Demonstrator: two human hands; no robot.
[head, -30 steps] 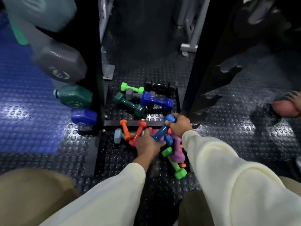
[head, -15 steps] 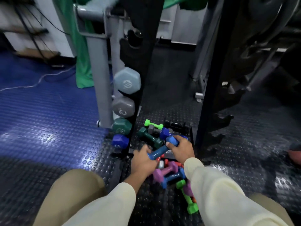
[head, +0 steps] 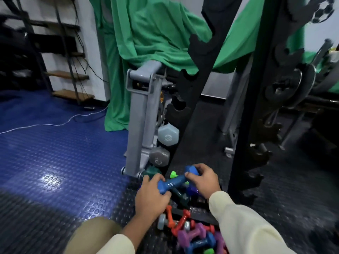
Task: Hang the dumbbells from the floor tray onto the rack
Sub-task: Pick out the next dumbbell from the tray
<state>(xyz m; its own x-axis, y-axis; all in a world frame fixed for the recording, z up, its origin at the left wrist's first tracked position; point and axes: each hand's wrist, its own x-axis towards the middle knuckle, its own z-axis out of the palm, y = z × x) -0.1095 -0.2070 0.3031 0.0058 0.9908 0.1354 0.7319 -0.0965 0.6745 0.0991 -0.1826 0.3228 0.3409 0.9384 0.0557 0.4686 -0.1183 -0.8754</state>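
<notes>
Gym corner: blue studded floor (head: 60, 153) left of the rack (head: 207, 74), green cloth (head: 146, 33) hung behind it. Left of the rack's near upright, grey weights (head: 167, 136) already seated in lower notches. Held low in front of the rack, above the pile (head: 192, 233) on the floor: blue dumbbell (head: 174, 182), left hand (head: 150, 197) wrapped around its near head, right hand (head: 205, 180) curled over the far head. Best kept level, raised to a free notch, handle lowered squarely between both uprights before letting go. Risk of a pinched finger if released early.
</notes>
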